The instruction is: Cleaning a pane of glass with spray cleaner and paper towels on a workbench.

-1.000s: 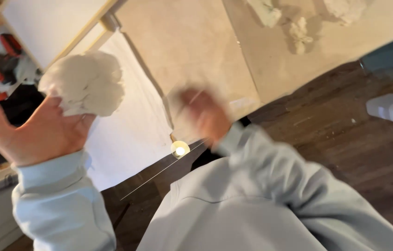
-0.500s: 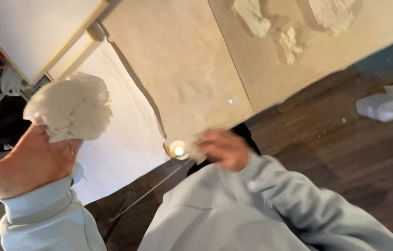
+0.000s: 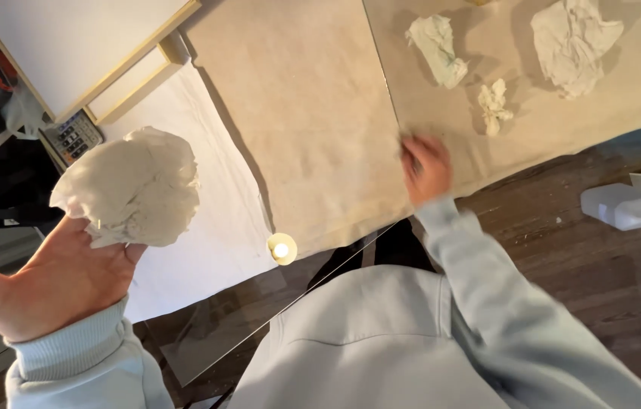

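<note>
The left hand, raised palm-up, pinches a crumpled, dusty-white wad of paper that sits above its curled fingertips. The blurred right hand presses its bent fingers onto smooth brown kraft paper, gripping nothing visible.

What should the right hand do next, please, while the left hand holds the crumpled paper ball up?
Probably slide the right hand forward to the nearest small crumpled paper. That hand rests flat on the brown paper sheet, empty, just short of three loose wads, while the left hand already holds a large crumpled paper ball.
</note>
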